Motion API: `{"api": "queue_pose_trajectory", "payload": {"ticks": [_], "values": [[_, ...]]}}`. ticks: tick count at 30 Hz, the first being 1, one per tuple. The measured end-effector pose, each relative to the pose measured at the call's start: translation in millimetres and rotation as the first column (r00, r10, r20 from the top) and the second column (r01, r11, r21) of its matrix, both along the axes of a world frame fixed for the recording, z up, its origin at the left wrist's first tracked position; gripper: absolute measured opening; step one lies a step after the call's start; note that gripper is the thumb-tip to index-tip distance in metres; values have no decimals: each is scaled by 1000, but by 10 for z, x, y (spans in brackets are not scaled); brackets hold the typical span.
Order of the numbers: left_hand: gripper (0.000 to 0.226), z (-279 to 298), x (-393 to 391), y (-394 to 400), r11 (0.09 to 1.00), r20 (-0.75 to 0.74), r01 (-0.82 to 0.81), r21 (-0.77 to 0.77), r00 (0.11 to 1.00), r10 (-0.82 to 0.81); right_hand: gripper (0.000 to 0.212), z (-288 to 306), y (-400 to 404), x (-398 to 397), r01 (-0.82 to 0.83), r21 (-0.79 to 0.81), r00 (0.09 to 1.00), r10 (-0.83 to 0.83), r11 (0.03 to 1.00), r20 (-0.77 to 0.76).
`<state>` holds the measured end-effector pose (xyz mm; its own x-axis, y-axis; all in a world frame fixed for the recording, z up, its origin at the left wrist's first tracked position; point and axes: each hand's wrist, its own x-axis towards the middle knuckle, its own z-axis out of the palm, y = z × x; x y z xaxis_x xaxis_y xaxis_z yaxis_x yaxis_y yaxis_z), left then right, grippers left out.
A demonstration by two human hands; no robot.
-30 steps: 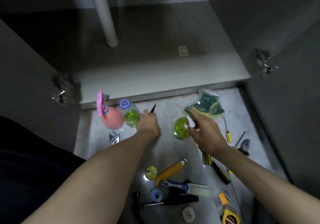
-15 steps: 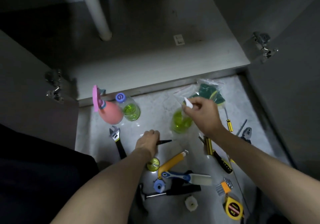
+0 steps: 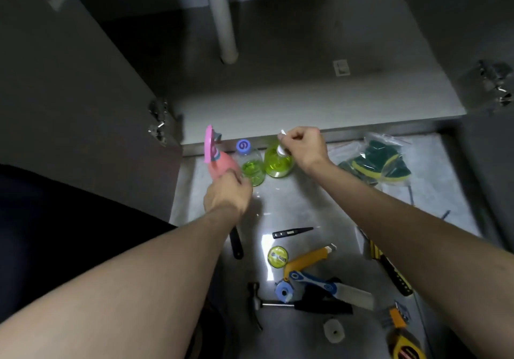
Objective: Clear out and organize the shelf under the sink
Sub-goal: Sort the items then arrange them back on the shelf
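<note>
The right hand [image 3: 301, 147] pinches the pump top of the green soap bottle [image 3: 278, 164], standing it by the shelf [image 3: 306, 108] edge with the other bottles, likely grouping cleaners. The left hand [image 3: 226, 194] hovers loosely curled, holding nothing.

The blurred left hand [image 3: 226, 193] covers the lower body of the pink plastic spray bottle [image 3: 215, 158] and the head of the black-handled wrench [image 3: 236, 244], and whether its fingers touch the bottle cannot be told. The right hand [image 3: 301, 147] hides most of the white pump top of the green soap bottle [image 3: 278, 162], and the right forearm crosses the yellow-and-black screwdriver [image 3: 389, 269]. The yellow tape measure [image 3: 406, 347] is cut off by the bottom edge.
</note>
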<state>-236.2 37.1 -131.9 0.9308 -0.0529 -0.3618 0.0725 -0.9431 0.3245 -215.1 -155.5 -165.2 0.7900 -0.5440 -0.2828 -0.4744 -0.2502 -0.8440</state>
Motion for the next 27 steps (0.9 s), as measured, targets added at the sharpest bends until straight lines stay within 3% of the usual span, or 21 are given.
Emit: {"api": "queue_pose_trajectory", "payload": {"ticks": [3,7,11,13,15,22,27], "values": [[33,233,237,-16,984,99,-171,-49,979,175,33,-22,51,33,-32,56,999,32,998,0],[37,352,478,-69,949,130,-212,-235,960,246,26,-13,100,55,-14,216,999,4,976,47],[55,288,631,-161,960,15,-86,-266,995,94,22,-23,79,59,12,240,999,-19,971,26],[34,236,688,-178,963,-23,-48,-267,999,43,20,-35,57,56,28,268,999,-35,963,23],[13,207,720,-195,957,17,-6,-289,1000,12,20,-68,37,48,24,295,999,-34,955,28],[11,219,764,-302,956,202,36,-293,979,25,20,-87,12,78,1,310,999,-13,951,35],[20,142,792,-283,945,134,-26,-327,988,74,17,-71,9,107,-14,339,999,-1,941,43]]}}
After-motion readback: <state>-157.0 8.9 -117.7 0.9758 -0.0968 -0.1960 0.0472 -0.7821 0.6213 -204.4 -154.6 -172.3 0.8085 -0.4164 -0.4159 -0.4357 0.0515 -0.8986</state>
